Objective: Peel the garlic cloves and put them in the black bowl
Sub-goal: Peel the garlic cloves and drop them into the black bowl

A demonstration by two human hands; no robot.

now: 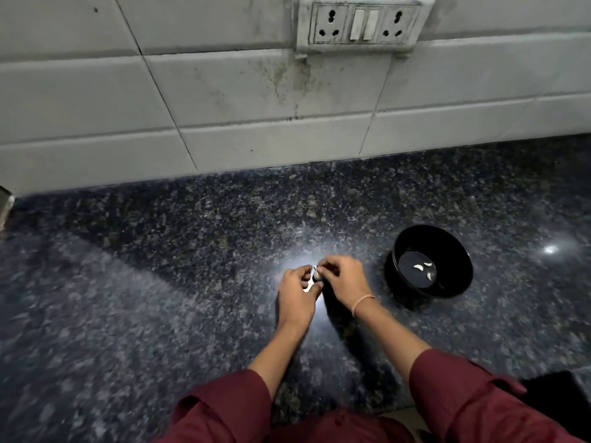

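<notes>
Both hands meet over the dark granite counter, just left of the black bowl (403,247). My left hand (297,292) curls round a small white piece of garlic (315,274), and pale bits of it show between its fingers. My right hand (343,276) pinches the same garlic from the right with thumb and fingertips. Most of the garlic is hidden by the fingers. Inside the bowl lie a few peeled white garlic cloves (425,269) on its dark bottom.
A speckled granite counter (160,282) spreads out on all sides. A white tiled wall (224,91) rises behind it, carrying a socket and switch plate (364,24). A dark object (556,398) sits at the counter's near right edge.
</notes>
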